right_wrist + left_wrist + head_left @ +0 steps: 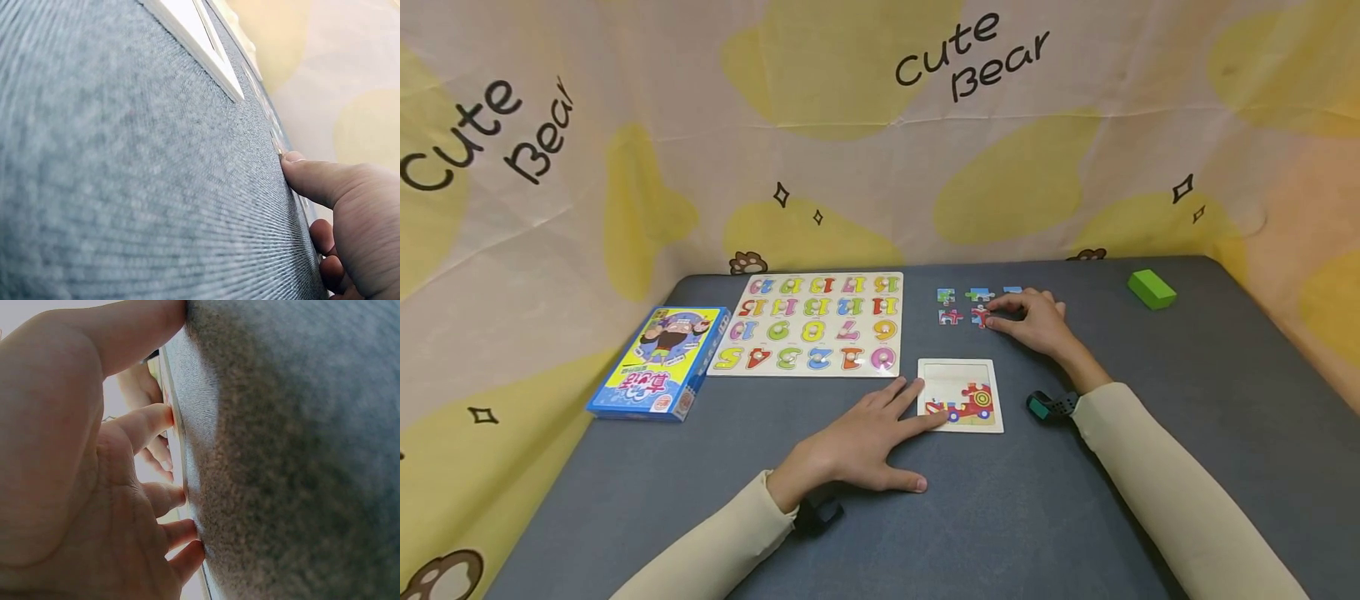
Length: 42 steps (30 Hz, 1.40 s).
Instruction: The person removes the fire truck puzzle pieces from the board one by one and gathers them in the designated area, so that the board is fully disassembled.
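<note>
A small white-framed jigsaw tray lies in front of me, with a red vehicle picture partly put together in its lower part. My left hand is spread, its index finger over the picture and other fingertips at the tray's left edge; the thumb rests on the table. Beyond the tray, my right hand pinches a red jigsaw piece between thumb and index finger, the piece still flat on the table. Beside it lie another red piece and blue-green pieces; one blue piece is partly hidden by the hand.
A white number board with colourful numerals lies left of the pieces. Next to it is a blue and yellow box. A green block stands at the far right of the grey table. Printed cloth walls enclose the back and sides.
</note>
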Each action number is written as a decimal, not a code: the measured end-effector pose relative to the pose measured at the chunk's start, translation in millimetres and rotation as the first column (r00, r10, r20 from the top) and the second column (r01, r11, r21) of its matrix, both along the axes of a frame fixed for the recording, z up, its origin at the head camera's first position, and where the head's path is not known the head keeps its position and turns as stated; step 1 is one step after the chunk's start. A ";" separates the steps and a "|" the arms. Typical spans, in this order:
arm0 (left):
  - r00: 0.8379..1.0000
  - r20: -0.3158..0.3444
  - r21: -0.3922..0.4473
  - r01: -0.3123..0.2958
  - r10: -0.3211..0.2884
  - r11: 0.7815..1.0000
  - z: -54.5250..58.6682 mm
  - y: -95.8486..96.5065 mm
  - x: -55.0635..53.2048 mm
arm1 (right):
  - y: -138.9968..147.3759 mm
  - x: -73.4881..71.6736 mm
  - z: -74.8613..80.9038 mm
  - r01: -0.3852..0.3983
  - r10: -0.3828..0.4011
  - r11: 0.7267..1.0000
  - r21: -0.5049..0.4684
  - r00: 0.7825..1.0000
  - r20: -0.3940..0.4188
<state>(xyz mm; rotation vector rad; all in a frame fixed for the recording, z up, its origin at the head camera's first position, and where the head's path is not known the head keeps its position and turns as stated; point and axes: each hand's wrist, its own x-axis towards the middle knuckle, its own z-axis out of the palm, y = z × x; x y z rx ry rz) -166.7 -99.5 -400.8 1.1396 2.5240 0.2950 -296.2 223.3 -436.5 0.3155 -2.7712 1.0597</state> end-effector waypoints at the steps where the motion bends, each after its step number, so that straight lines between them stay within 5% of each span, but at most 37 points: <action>1: 1.000 -0.001 0.000 0.002 -0.002 1.000 -0.3 0.2 0.0 | 0.4 -0.1 -0.6 0.001 -0.001 1.000 0.001 1.000 0.003; 11: 1.000 0.003 0.002 0.005 -0.005 1.000 -1.1 1.4 0.3 | 3.9 3.7 -1.8 -0.006 0.005 0.999 -0.045 1.000 -0.014; 23: 1.000 0.010 -0.008 -0.003 0.003 1.000 -1.0 2.2 -1.0 | 14.8 15.5 1.1 -0.100 0.097 0.980 -0.174 0.995 -0.028; 42: 1.000 0.011 -0.021 -0.019 0.019 1.000 0.5 1.4 0.1 | 10.4 57.8 11.7 -0.224 0.241 0.955 -0.195 0.968 0.069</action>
